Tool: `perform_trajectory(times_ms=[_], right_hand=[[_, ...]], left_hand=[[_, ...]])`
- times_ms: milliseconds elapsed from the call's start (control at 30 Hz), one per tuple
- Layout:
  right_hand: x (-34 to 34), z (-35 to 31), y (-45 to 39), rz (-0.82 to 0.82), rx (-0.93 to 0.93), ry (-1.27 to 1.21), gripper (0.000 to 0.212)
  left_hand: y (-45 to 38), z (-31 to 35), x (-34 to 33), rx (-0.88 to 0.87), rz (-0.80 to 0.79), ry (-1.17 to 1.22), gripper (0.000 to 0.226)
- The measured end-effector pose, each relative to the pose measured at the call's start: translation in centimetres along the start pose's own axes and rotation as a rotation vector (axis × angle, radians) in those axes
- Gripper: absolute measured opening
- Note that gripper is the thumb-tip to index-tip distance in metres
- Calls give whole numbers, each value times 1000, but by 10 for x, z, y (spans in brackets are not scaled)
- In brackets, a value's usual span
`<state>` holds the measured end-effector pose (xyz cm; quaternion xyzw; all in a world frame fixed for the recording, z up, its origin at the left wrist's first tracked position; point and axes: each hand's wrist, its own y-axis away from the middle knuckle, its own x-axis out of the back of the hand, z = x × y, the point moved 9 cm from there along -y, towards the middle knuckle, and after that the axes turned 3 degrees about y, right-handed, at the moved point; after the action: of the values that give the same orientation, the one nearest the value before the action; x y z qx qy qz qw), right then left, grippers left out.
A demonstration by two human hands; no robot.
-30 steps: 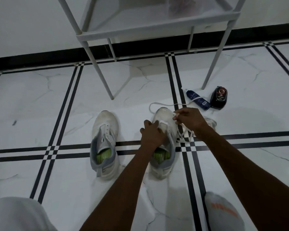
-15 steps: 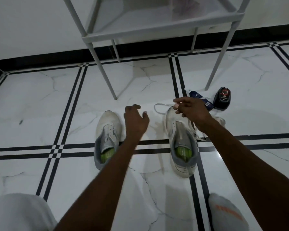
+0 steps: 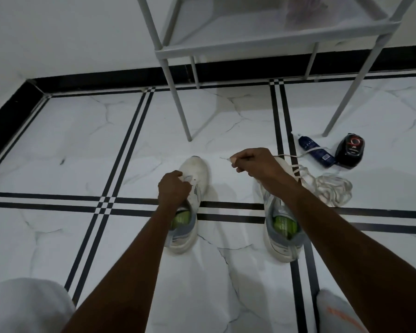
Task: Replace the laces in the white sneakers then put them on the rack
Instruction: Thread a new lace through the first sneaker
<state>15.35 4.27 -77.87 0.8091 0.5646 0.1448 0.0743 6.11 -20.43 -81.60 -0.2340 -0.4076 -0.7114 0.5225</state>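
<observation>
On marble floor, worn white sneakers point(image 3: 281, 227), seemingly unlaced.

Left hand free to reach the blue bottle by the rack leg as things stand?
Probably not directly. The left hand grips the left sneaker, and the right hand, its forearm and the right sneaker lie between it and the blue bottle.

- Your forearms are bare all the way to the frame's bottom edge: no sleeves, no watch or bands.
- Your hands, left hand point(image 3: 174, 188) and right hand point(image 3: 257, 164), wear no gloves or rings.
- Your knee point(image 3: 22, 306) at lower left is covered in white fabric.
- Your sock point(image 3: 336, 313) at lower right is white with orange lettering.
</observation>
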Motion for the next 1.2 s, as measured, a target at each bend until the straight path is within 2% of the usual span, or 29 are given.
perform_trajectory(times_ms=[133, 233, 400, 500, 833, 1000, 1200], right_hand=[[-8, 19, 4, -29, -35, 14, 17], [-12, 32, 6, -17, -38, 61, 12], [-14, 38, 8, 8, 26, 346, 5], [-14, 40, 9, 21, 74, 490, 4], [-24, 43, 12, -26, 212, 736, 7], [-32, 49, 7, -60, 217, 804, 7], [-33, 57, 7, -5, 223, 775, 10]], left_hand=[[13, 13, -23, -45, -67, -6, 49], [27, 33, -41, -163, -82, -31, 40], [43, 58, -68, -310, -113, 68, 25], [46, 52, -76, -260, -130, 212, 23], [49, 20, -93, 42, -237, 635, 16], [51, 15, -96, 80, -243, 723, 15], [51, 14, -98, 86, -245, 730, 21]])
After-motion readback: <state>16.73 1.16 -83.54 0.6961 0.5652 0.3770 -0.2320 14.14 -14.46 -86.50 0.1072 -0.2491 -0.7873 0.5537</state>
